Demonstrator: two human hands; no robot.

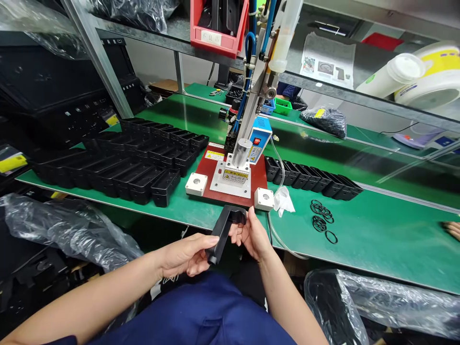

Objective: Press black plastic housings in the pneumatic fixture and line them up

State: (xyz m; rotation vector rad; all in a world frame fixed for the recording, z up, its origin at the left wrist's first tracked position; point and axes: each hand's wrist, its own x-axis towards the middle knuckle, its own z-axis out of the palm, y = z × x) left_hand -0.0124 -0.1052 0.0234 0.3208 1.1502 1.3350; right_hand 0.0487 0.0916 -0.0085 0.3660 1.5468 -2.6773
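Note:
A black plastic housing [222, 232] is held tilted between both hands, just off the bench's front edge. My left hand [192, 251] grips its lower end, thumb on top. My right hand [251, 232] holds the upper end, where a rounded recess shows, with the thumb against its side. Behind it stands a press with a metal cylinder [243, 152] on a dark red base [212, 167]. A white button box [196, 184] sits at the base's left corner and another [264, 198] at its right corner.
Rows of black housings [165, 188] stand left on the green bench [391, 235], with another row [312, 179] right of the press. Black rings [319, 224] and a white tissue [283, 201] lie nearby. Another person's hand [452, 230] is at the far right. A clear tube crosses the front edge.

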